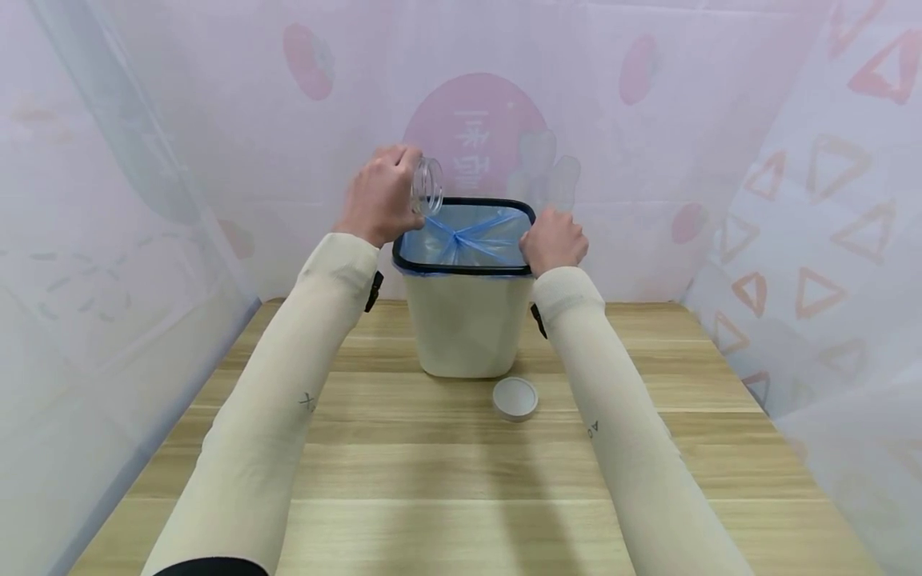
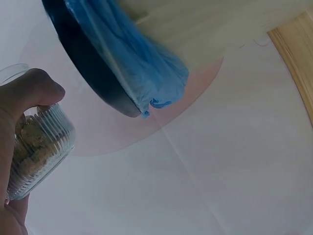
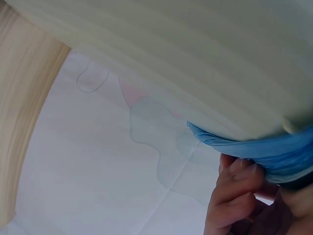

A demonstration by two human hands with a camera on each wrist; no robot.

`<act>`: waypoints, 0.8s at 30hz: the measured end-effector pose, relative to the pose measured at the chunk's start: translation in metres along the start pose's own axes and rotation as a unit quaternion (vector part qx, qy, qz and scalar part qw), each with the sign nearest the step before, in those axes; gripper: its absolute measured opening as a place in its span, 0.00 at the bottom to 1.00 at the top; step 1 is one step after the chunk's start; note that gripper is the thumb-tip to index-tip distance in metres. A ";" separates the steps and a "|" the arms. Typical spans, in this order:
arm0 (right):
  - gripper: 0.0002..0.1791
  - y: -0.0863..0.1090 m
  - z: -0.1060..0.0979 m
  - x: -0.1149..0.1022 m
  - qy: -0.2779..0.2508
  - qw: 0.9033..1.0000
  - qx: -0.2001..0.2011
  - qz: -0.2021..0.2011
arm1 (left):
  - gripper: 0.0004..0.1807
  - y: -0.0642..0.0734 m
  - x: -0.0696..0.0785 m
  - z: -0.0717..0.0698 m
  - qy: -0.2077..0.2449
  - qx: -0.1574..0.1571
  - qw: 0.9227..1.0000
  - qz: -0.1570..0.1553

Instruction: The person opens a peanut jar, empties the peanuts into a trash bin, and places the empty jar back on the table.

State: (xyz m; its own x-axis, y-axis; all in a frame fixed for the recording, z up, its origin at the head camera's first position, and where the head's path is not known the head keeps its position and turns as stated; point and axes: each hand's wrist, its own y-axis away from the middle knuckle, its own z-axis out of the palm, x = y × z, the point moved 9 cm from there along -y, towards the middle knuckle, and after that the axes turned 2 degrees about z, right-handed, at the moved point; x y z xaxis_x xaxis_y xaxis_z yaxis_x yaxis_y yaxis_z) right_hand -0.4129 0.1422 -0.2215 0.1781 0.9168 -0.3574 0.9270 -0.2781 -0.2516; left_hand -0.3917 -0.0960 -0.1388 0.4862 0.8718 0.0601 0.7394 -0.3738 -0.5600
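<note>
My left hand [image 1: 380, 192] grips a clear glass jar [image 1: 430, 188], tilted with its mouth toward the bin, above the bin's left rim. In the left wrist view the ribbed jar [image 2: 51, 142] has brown lumpy contents [image 2: 32, 144] inside. A cream trash can [image 1: 468, 328] stands upright at the back of the table, lined with a blue plastic bag [image 1: 497, 232] under a black rim [image 1: 468, 270]. My right hand [image 1: 555, 240] holds the rim on the right side, its fingers curled below the folded bag edge [image 3: 234, 149] in the right wrist view.
A round white lid [image 1: 515, 398] lies on the wooden table [image 1: 432, 472] just in front of the bin. Printed pale curtains [image 1: 216, 144] hang behind the table and along both sides.
</note>
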 end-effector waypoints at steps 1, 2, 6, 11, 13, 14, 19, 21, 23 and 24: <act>0.13 0.000 0.000 0.000 0.000 1.000 -0.001 0.000 | 0.42 0.000 0.001 0.001 -0.003 0.000 1.000 0.003; 0.13 0.000 0.001 0.000 0.000 1.000 -0.002 0.000 | 0.41 0.000 0.001 0.001 -0.006 0.000 1.000 0.006; 0.12 -0.001 0.002 0.001 0.000 1.000 -0.002 0.003 | 0.41 -0.001 0.003 0.003 -0.014 -0.003 1.000 0.014; 0.12 -0.003 0.004 0.000 0.001 1.000 -0.001 0.002 | 0.43 -0.001 0.004 0.003 -0.023 0.006 0.999 0.021; 0.12 -0.003 0.004 0.000 0.001 1.000 0.000 0.000 | 0.43 0.000 0.005 0.002 -0.028 0.010 0.999 0.026; 0.12 -0.003 0.004 0.000 0.001 1.000 0.001 0.000 | 0.43 -0.001 0.005 0.002 -0.030 0.012 0.999 0.029; 0.13 -0.002 0.003 -0.001 0.002 1.000 0.005 -0.002 | 0.44 0.000 0.004 0.002 -0.034 0.011 0.999 0.034; 0.13 -0.002 0.003 -0.002 0.002 1.000 0.005 -0.003 | 0.44 0.000 0.003 0.003 -0.034 0.011 0.999 0.035; 0.13 -0.002 0.003 -0.002 0.001 1.000 0.005 -0.003 | 0.43 0.000 0.003 0.003 -0.034 0.011 0.999 0.035; 0.13 -0.002 0.003 -0.002 0.001 1.000 0.005 -0.003 | 0.43 0.000 0.003 0.003 -0.034 0.012 0.999 0.036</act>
State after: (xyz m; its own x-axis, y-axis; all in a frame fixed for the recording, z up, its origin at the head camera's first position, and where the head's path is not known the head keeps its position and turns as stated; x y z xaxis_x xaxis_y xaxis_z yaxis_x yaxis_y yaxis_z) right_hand -0.4160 0.1399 -0.2226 0.1725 0.9190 -0.3546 0.9246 -0.2752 -0.2633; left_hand -0.3913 -0.0921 -0.1407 0.5050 0.8624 -0.0363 0.6920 -0.4296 -0.5802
